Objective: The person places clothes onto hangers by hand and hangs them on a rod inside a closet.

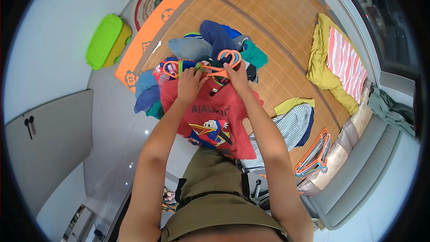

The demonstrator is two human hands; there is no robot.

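Note:
A red T-shirt [208, 116] with a cartoon bird print hangs in front of me at the bed's edge. My right hand [237, 76] grips orange clothes hangers [217, 72] just below their hooks; a blue hook shows among the orange ones. My left hand [191, 83] is closed at the shirt's neckline, beside the looped left end of a hanger. Its fingertips partly hide what they pinch. Right behind both hands lies a heap of clothes [190, 48] in blue, grey, green and patterned cloth.
A striped garment [286, 127] and a bundle of hangers [315, 154] lie to the right on the bamboo mat [268, 40]. Farther right are mustard cloth [319, 62] and pink striped fabric [342, 65]. A green-lidded box [105, 40] stands on the floor at left.

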